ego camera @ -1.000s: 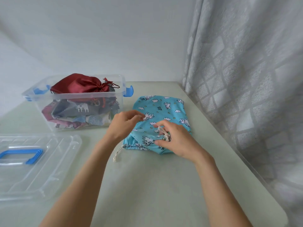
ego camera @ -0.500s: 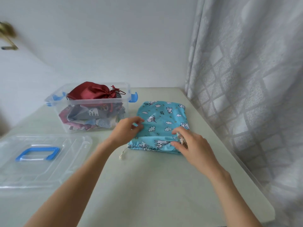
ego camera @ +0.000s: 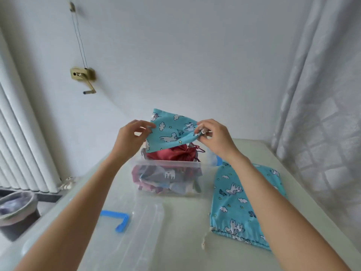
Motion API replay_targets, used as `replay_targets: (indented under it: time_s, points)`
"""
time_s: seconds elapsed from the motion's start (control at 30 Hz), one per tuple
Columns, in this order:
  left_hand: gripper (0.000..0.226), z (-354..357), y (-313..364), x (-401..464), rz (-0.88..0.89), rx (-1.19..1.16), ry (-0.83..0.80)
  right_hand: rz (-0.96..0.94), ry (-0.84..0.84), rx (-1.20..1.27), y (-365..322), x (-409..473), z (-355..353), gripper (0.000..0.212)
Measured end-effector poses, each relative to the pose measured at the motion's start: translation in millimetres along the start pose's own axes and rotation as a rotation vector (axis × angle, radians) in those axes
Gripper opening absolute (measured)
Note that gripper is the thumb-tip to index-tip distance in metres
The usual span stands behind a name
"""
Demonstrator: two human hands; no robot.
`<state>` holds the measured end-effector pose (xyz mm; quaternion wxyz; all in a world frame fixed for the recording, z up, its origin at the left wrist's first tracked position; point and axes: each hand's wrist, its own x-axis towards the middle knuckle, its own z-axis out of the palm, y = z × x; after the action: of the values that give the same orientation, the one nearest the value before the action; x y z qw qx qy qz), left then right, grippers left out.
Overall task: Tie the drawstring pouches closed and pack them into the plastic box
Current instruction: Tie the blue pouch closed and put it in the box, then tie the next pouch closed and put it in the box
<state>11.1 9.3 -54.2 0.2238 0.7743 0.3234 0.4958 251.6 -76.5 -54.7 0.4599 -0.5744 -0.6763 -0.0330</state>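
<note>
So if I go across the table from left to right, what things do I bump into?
Clear lid with the blue handle → plastic box full of pouches → blue unicorn pouch lying flat. Off the table's left edge there is also a bin on the floor.

A plain white wall (ego camera: pixel 195 55) rises beyond the hands, bearing a brass crank winder (ego camera: pixel 83 75) up to their left. White vertical blinds (ego camera: pixel 23 143) hang far left above a dark bin (ego camera: pixel 17 212). A patterned sheer curtain (ego camera: pixel 322 114) drapes to the right, beside the pale table (ego camera: pixel 185 222).

Two blue pouches (ego camera: pixel 172 132) (ego camera: pixel 242 202), one red pouch (ego camera: pixel 172 154), one box (ego camera: pixel 168 167), one lid (ego camera: pixel 136 227).
</note>
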Motion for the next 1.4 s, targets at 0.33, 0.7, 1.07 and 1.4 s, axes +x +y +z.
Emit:
replay_targets:
  time_s: [0.33, 0.7, 1.07, 1.4]
  points:
    - [0.033, 8, -46, 30, 0.041, 0.412, -0.433, 0.133, -0.527, -0.181, 32, 27, 35, 0.030]
    - [0.032, 39, 7, 16, 0.101, 0.613, -0.402, 0.113, -0.261, -0.076, -6, -33, -7, 0.031]
    - [0.027, 137, 43, -148, 0.012, 0.183, -0.487, 0.451, -0.236, -0.145, 36, -215, -66, 0.017]
    - [0.018, 145, 6, -181, -0.092, 0.203, -0.558, 0.682, -0.054, -0.338, 66, -306, -109, 0.041]
